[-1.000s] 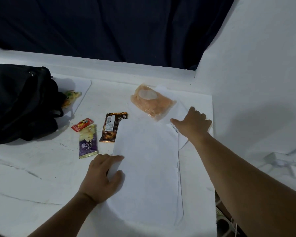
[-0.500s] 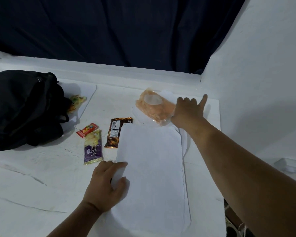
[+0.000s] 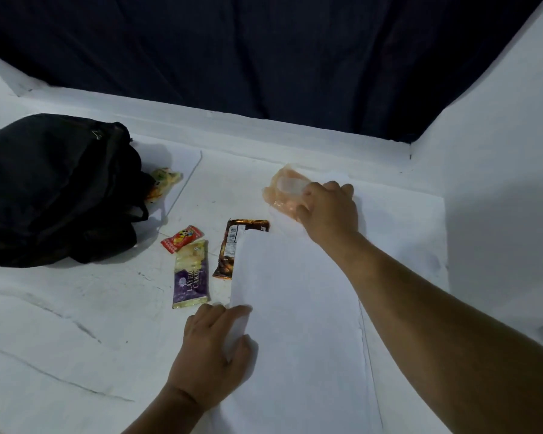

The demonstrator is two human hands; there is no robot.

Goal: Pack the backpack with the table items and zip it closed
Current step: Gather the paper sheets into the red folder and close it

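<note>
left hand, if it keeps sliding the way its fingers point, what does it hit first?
Probably the purple layer cake packet, just beyond the left hand, which grips the white paper's edge. Depth is unclear.

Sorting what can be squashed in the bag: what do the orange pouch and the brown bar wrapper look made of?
Orange pouch: looks like thin soft clear plastic film, glossy; it crumples under the right hand. Brown bar wrapper: seemingly metallised plastic foil, shiny, with bright glints and crimped ends.
</note>
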